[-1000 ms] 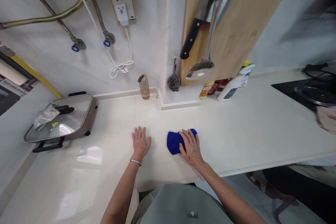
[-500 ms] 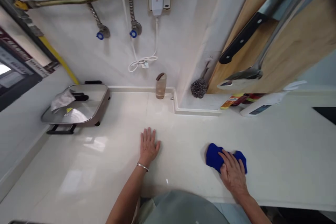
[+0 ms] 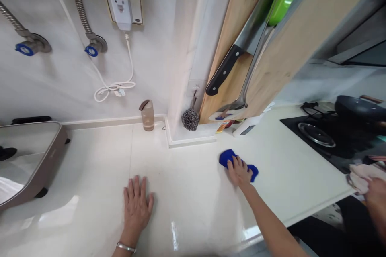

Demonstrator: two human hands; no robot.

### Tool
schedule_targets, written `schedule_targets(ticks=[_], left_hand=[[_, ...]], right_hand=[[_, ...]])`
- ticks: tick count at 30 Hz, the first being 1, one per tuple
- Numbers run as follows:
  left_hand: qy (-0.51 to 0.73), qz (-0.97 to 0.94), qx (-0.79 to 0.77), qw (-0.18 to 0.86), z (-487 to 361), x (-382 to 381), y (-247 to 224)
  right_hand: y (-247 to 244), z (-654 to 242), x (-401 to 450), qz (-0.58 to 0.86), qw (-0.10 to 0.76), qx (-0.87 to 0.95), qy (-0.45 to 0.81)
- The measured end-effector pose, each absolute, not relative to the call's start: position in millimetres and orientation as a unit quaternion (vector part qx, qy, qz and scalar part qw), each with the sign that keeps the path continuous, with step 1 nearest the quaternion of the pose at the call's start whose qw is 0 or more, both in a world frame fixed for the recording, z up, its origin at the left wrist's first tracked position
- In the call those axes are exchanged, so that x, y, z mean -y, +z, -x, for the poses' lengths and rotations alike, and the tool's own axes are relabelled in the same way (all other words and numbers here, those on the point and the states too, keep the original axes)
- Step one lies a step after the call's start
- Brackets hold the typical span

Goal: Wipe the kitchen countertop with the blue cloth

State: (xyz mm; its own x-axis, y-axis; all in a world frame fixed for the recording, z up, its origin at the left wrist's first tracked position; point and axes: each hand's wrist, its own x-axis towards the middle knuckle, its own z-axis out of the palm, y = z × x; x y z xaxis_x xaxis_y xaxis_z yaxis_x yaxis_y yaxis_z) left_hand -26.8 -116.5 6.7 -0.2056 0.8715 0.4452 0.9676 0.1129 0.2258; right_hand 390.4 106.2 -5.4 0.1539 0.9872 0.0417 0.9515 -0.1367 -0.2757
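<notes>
My left hand (image 3: 136, 205) lies flat on the white countertop (image 3: 181, 184), fingers spread, with nothing in it and a silver bracelet at the wrist. To the right, my right hand (image 3: 240, 172) presses on a bunched blue cloth (image 3: 226, 158), its fingers curled over the middle; part of the cloth is hidden beneath the palm. The cloth rests on the counter in front of the wall corner. A clear bottle (image 3: 147, 115) with a brown strap stands against the back wall, beyond my left hand.
An electric pan (image 3: 54, 160) sits at the left. A steel scrubber (image 3: 190, 119), a cleaver (image 3: 226, 68) and a ladle (image 3: 241, 98) hang near a wooden board (image 3: 280, 72). A white bottle (image 3: 249, 125) stands behind. At right are a cooktop (image 3: 316, 134) and another person's hand (image 3: 375, 194) holding a pale cloth.
My view has turned right, bringing the cooktop and the other person's hand into sight. My right hand has moved the blue cloth farther back on the counter. My left hand stays flat.
</notes>
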Motion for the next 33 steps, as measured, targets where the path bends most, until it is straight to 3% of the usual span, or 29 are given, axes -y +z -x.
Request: schedule_targets(ticks=[6, 12, 24, 28, 33], left_hand=[[-0.212, 0.619, 0.749, 0.105, 25.1, 114.0, 6.6], [-0.186, 0.612, 0.761, 0.108, 25.8, 117.3, 1.5], [-0.179, 0.606, 0.765, 0.120, 31.1, 121.5, -5.2], [-0.177, 0.608, 0.765, 0.116, 31.0, 122.0, -2.5], [-0.189, 0.607, 0.764, 0.104, 31.9, 122.6, -2.2]], right_hand=[[-0.2, -267.3, -117.3, 0.681, 0.087, 0.722, 0.084], [13.3, -182.7, -60.6, 0.566, 0.065, 0.818, 0.077], [20.5, -247.7, 38.6, 0.353, 0.042, 0.915, 0.192], [9.0, -271.2, 48.9, 0.342, 0.111, 0.914, 0.186], [10.6, -289.5, 40.9, 0.372, 0.262, 0.880, 0.139]])
